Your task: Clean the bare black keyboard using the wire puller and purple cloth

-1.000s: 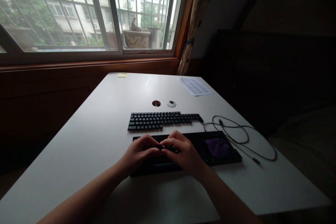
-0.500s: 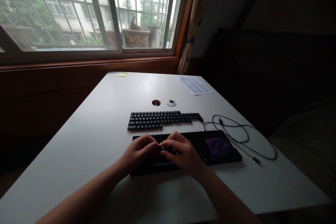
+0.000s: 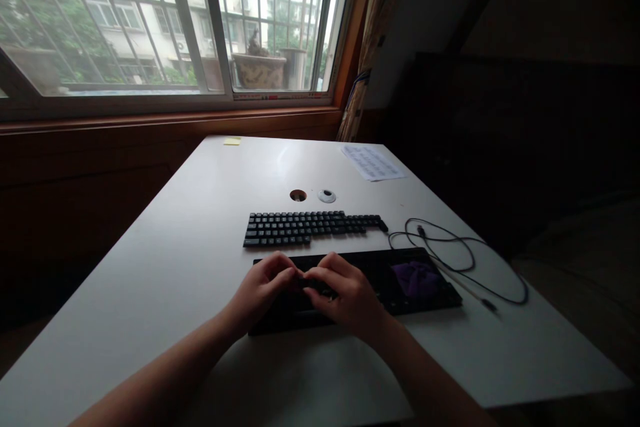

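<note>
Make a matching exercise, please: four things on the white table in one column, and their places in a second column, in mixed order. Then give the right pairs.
Things
1. yellow sticky note
2. purple cloth
3. black cable
4. printed paper sheet

Places
A. on the right end of the black tray near the hands
B. at the far edge of the table, toward the window
C. at the far right corner of the table, near the curtain
D. looped on the table, right of the black keyboard

Pairs: 1-B, 2-A, 3-D, 4-C
</note>
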Motion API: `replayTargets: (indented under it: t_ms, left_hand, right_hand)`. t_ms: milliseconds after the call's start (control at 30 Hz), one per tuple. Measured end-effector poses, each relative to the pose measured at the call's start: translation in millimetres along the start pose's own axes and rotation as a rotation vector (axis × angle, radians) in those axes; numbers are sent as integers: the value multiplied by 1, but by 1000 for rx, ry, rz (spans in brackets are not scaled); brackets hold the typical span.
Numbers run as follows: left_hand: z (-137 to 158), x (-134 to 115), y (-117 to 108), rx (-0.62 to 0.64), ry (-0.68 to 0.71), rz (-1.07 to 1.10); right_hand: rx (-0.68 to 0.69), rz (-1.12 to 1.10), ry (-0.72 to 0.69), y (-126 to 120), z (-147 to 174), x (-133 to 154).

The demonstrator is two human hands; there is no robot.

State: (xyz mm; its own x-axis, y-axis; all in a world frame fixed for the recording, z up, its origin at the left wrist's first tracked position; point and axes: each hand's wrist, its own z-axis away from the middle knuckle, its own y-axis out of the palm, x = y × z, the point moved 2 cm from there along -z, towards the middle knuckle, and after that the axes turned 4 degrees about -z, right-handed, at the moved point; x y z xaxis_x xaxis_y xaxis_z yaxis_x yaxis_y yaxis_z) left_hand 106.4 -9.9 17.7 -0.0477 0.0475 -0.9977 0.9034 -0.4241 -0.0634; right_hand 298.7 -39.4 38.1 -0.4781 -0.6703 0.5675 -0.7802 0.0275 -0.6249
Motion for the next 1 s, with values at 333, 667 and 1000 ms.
replayTargets:
  t_ms: [333,667,1000]
  left_hand:
    - [1,-4,0,-52,52,-62]
    - [2,-5,2,-22,107,-230]
    - [3,-5,1,7,117,-293]
  right_hand:
    - [96,226,250,-30,-22,-44]
    - [284,458,497,-14,-46,-78]
    - [277,470,514,-14,-45,-86]
